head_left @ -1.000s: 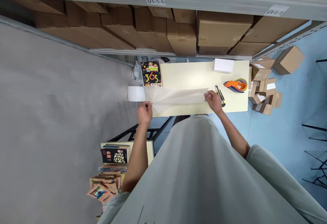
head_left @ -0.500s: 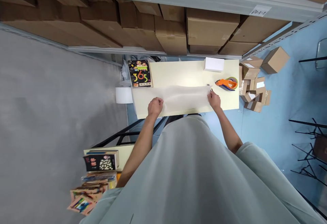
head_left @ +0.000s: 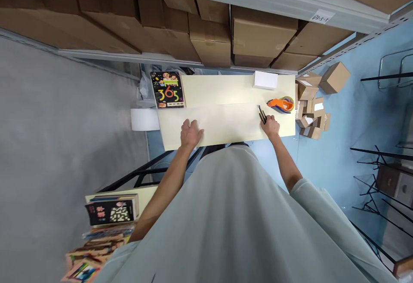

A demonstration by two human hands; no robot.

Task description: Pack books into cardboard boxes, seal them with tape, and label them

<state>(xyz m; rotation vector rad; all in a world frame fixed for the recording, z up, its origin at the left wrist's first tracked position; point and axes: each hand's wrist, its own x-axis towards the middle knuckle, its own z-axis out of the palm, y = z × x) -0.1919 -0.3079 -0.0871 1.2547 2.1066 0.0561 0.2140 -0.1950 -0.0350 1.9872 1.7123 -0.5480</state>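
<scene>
Sheet (head_left: 232, 119), pale and thin, laid along the surface (head_left: 287, 124), white roll (head_left: 144, 119) at its left end. Left hand (head_left: 190, 135) on the sheet, fingers spread, gripping nothing. Right hand (head_left: 266, 122) at the sheet's right end, fingers bent over the cutter (head_left: 261, 112); cannot tell if gripped. Beyond the sheet, book (head_left: 167, 89) and white box (head_left: 265, 80); right of it, orange tape dispenser (head_left: 280, 104).
</scene>
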